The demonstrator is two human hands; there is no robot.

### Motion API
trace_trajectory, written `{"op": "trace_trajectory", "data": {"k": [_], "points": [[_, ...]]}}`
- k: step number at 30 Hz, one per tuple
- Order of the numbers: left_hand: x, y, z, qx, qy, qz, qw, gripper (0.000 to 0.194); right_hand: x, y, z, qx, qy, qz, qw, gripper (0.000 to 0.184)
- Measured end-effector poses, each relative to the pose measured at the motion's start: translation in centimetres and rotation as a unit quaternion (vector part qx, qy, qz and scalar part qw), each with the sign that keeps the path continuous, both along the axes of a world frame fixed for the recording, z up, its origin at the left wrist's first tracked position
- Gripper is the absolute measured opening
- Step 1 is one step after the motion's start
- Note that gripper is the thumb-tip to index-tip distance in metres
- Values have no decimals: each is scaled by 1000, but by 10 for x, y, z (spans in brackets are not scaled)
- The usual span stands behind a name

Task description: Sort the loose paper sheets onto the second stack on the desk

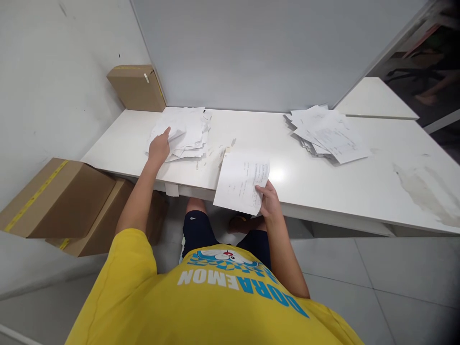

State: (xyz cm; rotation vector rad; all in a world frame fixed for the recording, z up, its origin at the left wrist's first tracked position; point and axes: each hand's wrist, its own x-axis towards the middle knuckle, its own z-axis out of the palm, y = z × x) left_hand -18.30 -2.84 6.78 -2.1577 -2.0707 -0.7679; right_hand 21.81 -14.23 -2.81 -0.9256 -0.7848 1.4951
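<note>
My right hand [269, 199] grips a sheet of paper [237, 179] by its right edge, thumb on top. Printed or written lines show on the sheet, and it is held over the table's front edge. On the left, my left hand [159, 147] is at a loose pile of papers [189, 120]. Its fingers are closed on a raised, curled sheet at the pile's near left part; the fingertips are partly hidden. Another untidy paper pile [330, 132] lies on the right of the table, with faint writing on its top sheet.
The white table [258, 132] stands against a grey panel [273, 52]. A cardboard box [138, 88] sits at its back left corner. More taped boxes [61, 196] are stacked beside the table on the left. Peeling marks [431, 189] show at the right. Part of another person [438, 88] appears beyond the panel.
</note>
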Motion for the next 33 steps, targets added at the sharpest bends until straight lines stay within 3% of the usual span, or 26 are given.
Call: {"op": "trace_trajectory", "data": {"k": [3,8,11,17,24,26,28,30,33], "points": [[38,-37,2,85,-12,-13,996,47,-8,-5,0,2,1,17,1000,44],[133,-131,-19,118,41,-184,975,59,-27,-14,8,-13,61,26,998,47],[172,-162,-31,107,81,-267,954,59,-37,-16,18,5,85,36,996,49],[195,-150,-32,49,103,-353,929,59,-33,-18,38,5,70,40,997,59],[190,-138,-12,-3,77,-461,884,69,-13,-20,36,36,20,-61,997,51],[180,-128,-10,-16,-24,-416,909,65,-4,-21,34,32,9,-69,997,47],[173,-114,-13,-49,-183,-315,930,59,4,-23,33,29,5,-55,998,46],[174,-100,-20,-130,-332,-240,903,59,10,-24,32,29,7,-37,999,47],[188,-91,-30,-230,-455,-228,830,64,15,-24,28,28,-2,-26,999,46]]}}
